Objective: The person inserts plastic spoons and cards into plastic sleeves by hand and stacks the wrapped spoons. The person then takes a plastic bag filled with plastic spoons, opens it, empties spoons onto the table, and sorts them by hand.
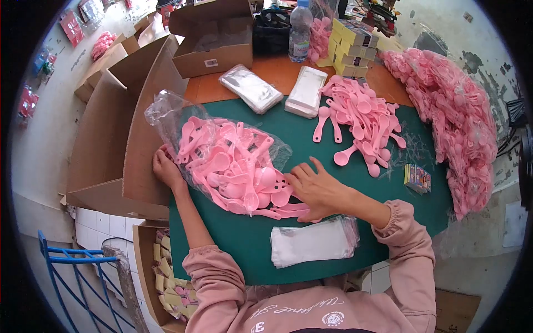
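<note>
A clear plastic bag [161,119] full of pink plastic spoons [222,161] lies on the green table top, its mouth towards the right. At the bag's left edge my left hand [166,168] is closed on the plastic, some fingers partly hidden. My right hand [322,191] reaches over the spoons at the bag's right end, fingers spread and touching them. Whether it grips any is hard to see. Just below it lies a stack of clear, white-looking plastic sleeves [313,242]. A loose pile of pink spoons [361,114] rests farther back on the right.
Two more sleeve stacks [251,89] [306,91] lie at the back. Behind them stand a water bottle [300,33], yellow-edged card stacks [352,47] and an open carton [214,47]. A small card stack [417,178] and bagged pink spoons [449,122] are right; a large cardboard box [119,122] stands left.
</note>
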Available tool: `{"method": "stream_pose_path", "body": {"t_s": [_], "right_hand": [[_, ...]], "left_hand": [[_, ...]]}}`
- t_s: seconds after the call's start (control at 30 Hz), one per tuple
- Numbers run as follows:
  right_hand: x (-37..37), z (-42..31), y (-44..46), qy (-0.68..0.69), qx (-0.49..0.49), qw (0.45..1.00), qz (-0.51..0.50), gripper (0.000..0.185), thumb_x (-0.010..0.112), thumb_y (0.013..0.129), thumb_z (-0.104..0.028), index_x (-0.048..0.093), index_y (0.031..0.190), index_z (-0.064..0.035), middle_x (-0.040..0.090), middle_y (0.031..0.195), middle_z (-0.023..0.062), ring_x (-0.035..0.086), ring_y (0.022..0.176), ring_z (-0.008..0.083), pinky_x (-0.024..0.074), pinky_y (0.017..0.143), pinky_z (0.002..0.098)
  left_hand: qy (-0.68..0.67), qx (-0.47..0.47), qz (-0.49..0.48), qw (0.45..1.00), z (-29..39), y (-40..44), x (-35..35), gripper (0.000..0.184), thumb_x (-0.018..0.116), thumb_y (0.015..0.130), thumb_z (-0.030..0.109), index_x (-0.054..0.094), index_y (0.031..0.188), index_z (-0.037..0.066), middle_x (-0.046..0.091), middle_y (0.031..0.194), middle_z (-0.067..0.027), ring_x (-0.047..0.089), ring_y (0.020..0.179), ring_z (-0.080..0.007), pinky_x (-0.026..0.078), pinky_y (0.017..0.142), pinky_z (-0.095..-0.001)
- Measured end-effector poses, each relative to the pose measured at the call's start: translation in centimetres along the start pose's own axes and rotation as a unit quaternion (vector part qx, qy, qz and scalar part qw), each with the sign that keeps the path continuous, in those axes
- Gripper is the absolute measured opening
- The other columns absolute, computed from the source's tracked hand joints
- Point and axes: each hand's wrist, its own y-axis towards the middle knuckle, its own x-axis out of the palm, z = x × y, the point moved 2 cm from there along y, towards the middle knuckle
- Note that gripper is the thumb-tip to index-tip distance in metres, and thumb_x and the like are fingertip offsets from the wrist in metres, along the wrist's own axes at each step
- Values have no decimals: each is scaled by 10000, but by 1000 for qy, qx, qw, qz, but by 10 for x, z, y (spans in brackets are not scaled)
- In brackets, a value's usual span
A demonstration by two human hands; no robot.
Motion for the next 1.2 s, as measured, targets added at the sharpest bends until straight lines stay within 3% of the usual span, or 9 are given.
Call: {"method": "stream_pose_path", "body": {"t_s": [0.3,0.63,0.77,0.87,0.97,1.03,1.1,1.17,1.2], "right_hand": [[23,1,-13,211,89,973,-20,300,651,693,-176,523,883,18,527,945,188,504,928,338,405,755,441],[-30,95,-30,346,143,926,58,202,670,657,-152,611,806,-29,591,777,137,576,755,270,439,657,376],[-64,184,-38,97,282,943,148,309,710,606,-237,600,796,-19,603,830,142,594,766,259,451,671,350],[-79,216,-45,140,324,928,117,379,721,609,-263,569,851,-14,581,793,155,583,788,283,443,681,373],[-78,194,-43,-206,354,856,315,404,718,650,-247,533,948,-45,571,821,136,566,859,291,436,716,404],[-78,152,-27,-130,300,900,290,327,705,674,-214,555,912,-48,575,891,125,554,905,284,439,765,385],[-58,111,-4,152,177,969,85,314,690,697,-204,577,933,-29,574,958,129,542,942,288,431,818,376],[-35,59,13,231,-99,968,-4,392,651,766,-197,536,1114,-59,528,1117,119,512,1014,281,400,882,360],[-20,40,20,266,-99,958,44,438,662,758,-214,515,1142,-64,492,1152,141,484,1052,296,397,885,372]], "left_hand": [[38,22,6,999,8,-5,1,323,395,893,213,627,870,-11,621,818,-61,571,725,-144,450,661,-271],[38,26,5,999,7,-4,0,321,393,898,215,617,896,-15,626,837,-71,583,746,-157,459,679,-281],[13,-1,1,1000,1,0,0,329,401,894,226,623,908,-16,624,867,-71,573,787,-161,443,717,-282],[5,-17,-4,1000,5,-2,-2,328,413,889,226,627,929,-19,622,899,-70,562,820,-164,429,751,-284],[12,-11,-1,1000,11,-6,0,323,405,900,233,618,905,-11,614,859,-58,561,773,-145,436,702,-268],[22,-3,4,1000,9,-4,0,328,396,912,242,610,877,-4,607,819,-49,562,730,-130,443,654,-253],[8,-8,-11,1000,4,-2,-1,330,420,910,264,606,911,-9,613,869,-73,573,786,-155,450,700,-277],[31,20,-2,999,-6,2,2,330,430,909,269,589,975,-12,614,915,-92,576,836,-179,448,742,-290],[52,47,7,998,-8,5,3,344,439,908,275,571,1038,-15,615,962,-111,579,886,-203,446,783,-304]]}}
